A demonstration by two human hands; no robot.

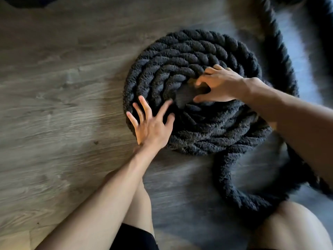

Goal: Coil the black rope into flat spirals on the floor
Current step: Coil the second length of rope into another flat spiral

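Note:
A thick, fuzzy black rope [182,56] lies wound in a flat spiral of several turns on the wooden floor [59,83]. My left hand [153,123] lies flat on the spiral's near-left turns, fingers spread and straight. My right hand [219,83] is at the spiral's centre, its curved fingers and thumb spread around the inner rope end [185,95]; whether they clamp it I cannot tell. The loose rope tail [228,184] leaves the spiral's near edge and loops toward my right knee.
More of the same black rope [277,38] runs up the right side to the top edge. My bare knees [290,230] and black shorts [133,239] are at the bottom. A dark shape [27,1] sits at the top left corner.

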